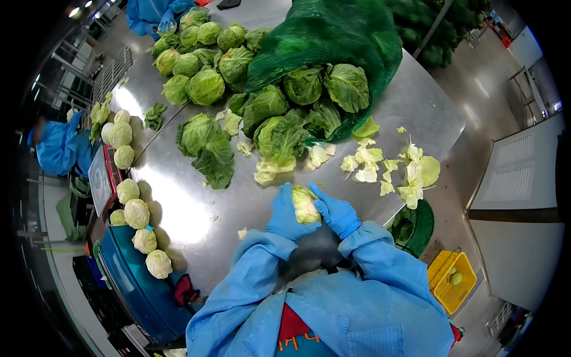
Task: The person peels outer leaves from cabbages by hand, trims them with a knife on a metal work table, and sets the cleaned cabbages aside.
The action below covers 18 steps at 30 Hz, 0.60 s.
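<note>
A small pale green cabbage (305, 205) sits between my two blue-gloved hands, close in front of my body over the steel table. My left hand (286, 215) cups its left side with the fingers pointing away from me. On the opposite side, my right hand (337, 212) presses against it with thumb and fingers. Just beyond my hands lie torn leaf pieces (273, 169). Farther off, whole cabbages (266, 107) spill from a green mesh bag (339, 35), and one with a loose dark leaf (205, 149) lies to the left.
Trimmed cabbages (137, 213) line the left edge of the steel table (238, 205), near a scale (102, 179). Leaf scraps (416, 175) lie at the right edge, above a green bin (421, 229). A yellow crate (453, 282) stands on the floor. Two people in blue work at far left and top.
</note>
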### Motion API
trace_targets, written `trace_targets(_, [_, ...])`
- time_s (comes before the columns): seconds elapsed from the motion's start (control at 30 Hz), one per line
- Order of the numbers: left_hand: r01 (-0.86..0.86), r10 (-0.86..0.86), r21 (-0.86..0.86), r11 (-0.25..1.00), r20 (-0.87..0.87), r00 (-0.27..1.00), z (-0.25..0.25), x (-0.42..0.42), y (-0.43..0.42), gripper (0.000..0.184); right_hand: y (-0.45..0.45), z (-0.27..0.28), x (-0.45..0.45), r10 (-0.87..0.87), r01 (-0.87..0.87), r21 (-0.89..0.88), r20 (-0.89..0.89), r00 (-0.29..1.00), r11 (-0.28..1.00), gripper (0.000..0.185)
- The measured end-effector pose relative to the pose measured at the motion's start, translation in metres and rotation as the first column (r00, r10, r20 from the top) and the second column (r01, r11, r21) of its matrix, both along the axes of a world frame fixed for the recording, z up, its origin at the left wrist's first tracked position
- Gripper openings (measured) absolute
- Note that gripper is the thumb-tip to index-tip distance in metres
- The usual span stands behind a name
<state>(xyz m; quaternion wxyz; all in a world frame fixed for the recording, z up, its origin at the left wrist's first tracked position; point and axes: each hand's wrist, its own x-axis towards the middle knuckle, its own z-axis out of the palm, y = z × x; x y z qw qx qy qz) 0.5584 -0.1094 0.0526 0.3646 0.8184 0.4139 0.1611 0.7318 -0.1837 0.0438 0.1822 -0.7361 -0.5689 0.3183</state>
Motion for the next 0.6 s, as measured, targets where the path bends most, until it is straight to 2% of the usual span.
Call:
trace_targets(0.03, [-0.004,0.004,0.003,1.000,0.014,1.000,-0.001,0.000,-0.001,0.127,0.000,0.003,0.000,0.020,-0.019,-0.048,0.025,0.999,0.999,0.055])
trace_targets(0.23, [-0.020,0.020,-0.038,0.999,-0.020,1.000,0.005,0.001,-0.001,0.128,-0.001,0.012,0.001,0.062,-0.057,0.116,-0.036,0.997,0.992,0.054])
trace_targets(0.33, [-0.069,0.069,-0.072,0.995,0.004,0.998,0.003,0.004,-0.004,0.126,0.002,0.013,-0.001,0.028,-0.029,0.038,0.013,1.000,0.999,0.053])
trace_targets(0.43, [-0.077,0.078,-0.029,0.997,0.009,0.997,-0.001,0.007,-0.004,0.122,0.011,0.008,-0.003,-0.075,0.078,-0.084,0.038,0.996,0.993,0.050])
trace_targets(0.53, [-0.073,0.072,0.048,0.996,0.010,0.997,0.014,0.008,-0.015,0.119,0.022,-0.016,0.005,-0.112,0.111,-0.079,-0.004,0.994,0.991,0.045])
trace_targets(0.6, [-0.080,0.097,-0.092,0.993,0.208,0.973,-0.001,-0.004,-0.017,0.119,0.022,-0.032,0.006,-0.182,0.183,0.052,-0.020,0.983,0.982,0.045])
